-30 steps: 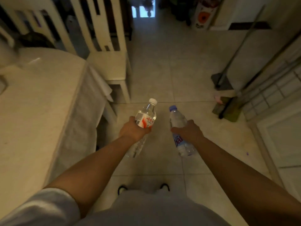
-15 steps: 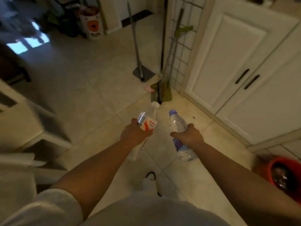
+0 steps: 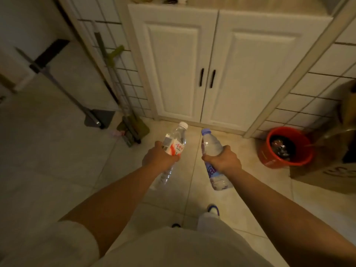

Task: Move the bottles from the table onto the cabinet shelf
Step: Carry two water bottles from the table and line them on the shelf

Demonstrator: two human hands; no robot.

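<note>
My left hand (image 3: 158, 158) grips a clear water bottle (image 3: 175, 140) with a white cap and a red-and-white label, tilted cap-forward. My right hand (image 3: 223, 160) grips a second clear bottle (image 3: 211, 145) with a blue cap and a purple label, also tilted forward. Both bottles hang over the tiled floor in front of a white cabinet (image 3: 227, 60) whose two doors are closed, with black handles at the middle. Its top edge shows at the upper rim of the view; what lies on it is cut off.
A red bucket (image 3: 269, 157) with dark contents stands on the floor at the right, beside a brown cardboard box (image 3: 331, 170). A mop and broom (image 3: 133, 130) lean against the tiled wall left of the cabinet. A dustpan (image 3: 100, 118) lies further left.
The view has swung from the table and chairs round to the right, and the cabinet now faces me squarely. Both hands still hold their bottles in the same grip.
</note>
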